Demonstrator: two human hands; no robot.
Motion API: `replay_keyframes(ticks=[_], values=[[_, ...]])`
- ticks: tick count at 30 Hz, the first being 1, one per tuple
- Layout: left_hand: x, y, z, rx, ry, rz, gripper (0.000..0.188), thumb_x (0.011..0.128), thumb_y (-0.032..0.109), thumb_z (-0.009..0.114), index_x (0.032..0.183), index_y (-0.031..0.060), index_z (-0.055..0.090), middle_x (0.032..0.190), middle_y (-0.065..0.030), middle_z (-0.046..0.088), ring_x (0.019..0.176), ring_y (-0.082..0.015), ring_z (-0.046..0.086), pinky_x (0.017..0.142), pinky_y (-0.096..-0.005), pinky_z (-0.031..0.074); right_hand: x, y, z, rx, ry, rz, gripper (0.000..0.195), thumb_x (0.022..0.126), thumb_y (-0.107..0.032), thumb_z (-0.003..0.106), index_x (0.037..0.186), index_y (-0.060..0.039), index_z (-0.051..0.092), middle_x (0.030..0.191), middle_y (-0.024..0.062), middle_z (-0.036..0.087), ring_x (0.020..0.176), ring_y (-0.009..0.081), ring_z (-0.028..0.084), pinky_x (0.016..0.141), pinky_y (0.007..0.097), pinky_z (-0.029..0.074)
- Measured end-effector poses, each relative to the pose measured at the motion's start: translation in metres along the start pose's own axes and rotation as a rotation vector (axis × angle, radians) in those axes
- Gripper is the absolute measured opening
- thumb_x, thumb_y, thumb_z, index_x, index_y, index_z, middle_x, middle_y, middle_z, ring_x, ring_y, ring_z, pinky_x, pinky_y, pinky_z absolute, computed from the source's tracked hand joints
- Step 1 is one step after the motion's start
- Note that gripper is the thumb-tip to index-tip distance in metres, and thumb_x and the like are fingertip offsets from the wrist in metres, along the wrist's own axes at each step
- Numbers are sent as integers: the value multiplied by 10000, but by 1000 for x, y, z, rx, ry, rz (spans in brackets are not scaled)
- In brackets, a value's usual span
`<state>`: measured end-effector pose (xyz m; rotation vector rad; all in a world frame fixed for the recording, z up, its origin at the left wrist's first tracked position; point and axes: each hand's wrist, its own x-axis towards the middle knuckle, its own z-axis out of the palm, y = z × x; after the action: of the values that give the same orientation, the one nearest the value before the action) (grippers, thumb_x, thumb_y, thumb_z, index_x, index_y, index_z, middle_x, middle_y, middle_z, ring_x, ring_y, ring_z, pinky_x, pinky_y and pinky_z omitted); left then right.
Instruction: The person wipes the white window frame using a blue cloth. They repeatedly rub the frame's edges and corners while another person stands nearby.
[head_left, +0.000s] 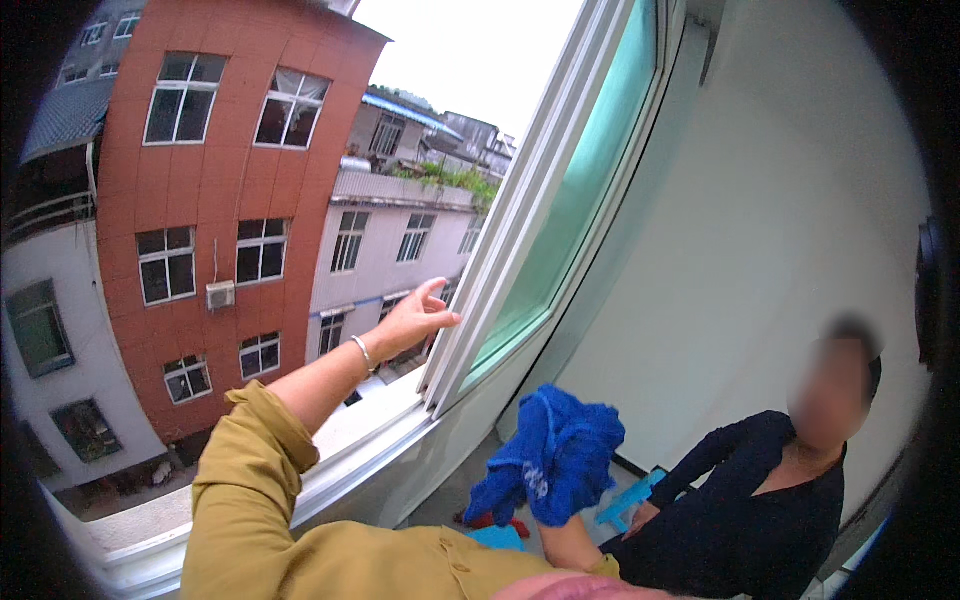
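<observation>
My left hand (412, 321), with a bracelet at the wrist, reaches out through the window opening. Its fingers are apart and hold nothing. The fingertips are at the edge of the white sliding sash frame (510, 247); whether they touch it, I cannot tell. A bunched blue towel (559, 450) covers my right hand, so only the forearm (570, 541) below it shows. The towel stays up on that raised hand, whose fingers are hidden. Greenish frosted glass (577, 202) fills the sash beside my left hand.
A person in a dark top (735, 502) is close by on the right. Light blue plastic furniture (626, 499) stands near that person's hand. The window sill (352, 442) runs under my left arm. Outside are a red-brown building (225, 187) and a drop to the ground.
</observation>
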<state>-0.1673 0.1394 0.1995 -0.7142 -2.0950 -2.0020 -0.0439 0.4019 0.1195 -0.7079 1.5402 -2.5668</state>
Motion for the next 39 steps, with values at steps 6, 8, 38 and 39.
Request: replay_keyframes(ticks=[6,8,38,39], values=[[42,-16,12,176,121,127,1001,668,377,767,1437,47,220,1209,-257,489,1083,-291,527,948,-348,414,-37,-17,-18,13,139,-23,400,834,-204,631,1178,-119,448,1145,64,480,1074,199,458,937,351,377],[48,-20,8,137,65,93,1034,657,382,777,1442,43,195,1204,-254,489,1076,-290,526,951,-351,412,-45,-21,-19,9,172,-33,380,837,-204,626,1164,-119,452,1128,61,482,1060,197,461,928,349,380],[88,-66,28,145,124,276,753,656,279,683,1302,10,404,1143,-171,584,1052,-237,564,936,-322,421,30,-157,57,-95,-149,-266,97,881,-190,542,951,-132,510,882,21,511,851,167,496,796,316,426],[83,-58,35,91,87,279,743,654,277,682,1296,16,415,1138,-167,590,1053,-233,566,936,-321,421,35,-168,70,-141,-165,-297,89,882,-190,540,944,-132,512,874,20,512,844,166,497,792,315,427]])
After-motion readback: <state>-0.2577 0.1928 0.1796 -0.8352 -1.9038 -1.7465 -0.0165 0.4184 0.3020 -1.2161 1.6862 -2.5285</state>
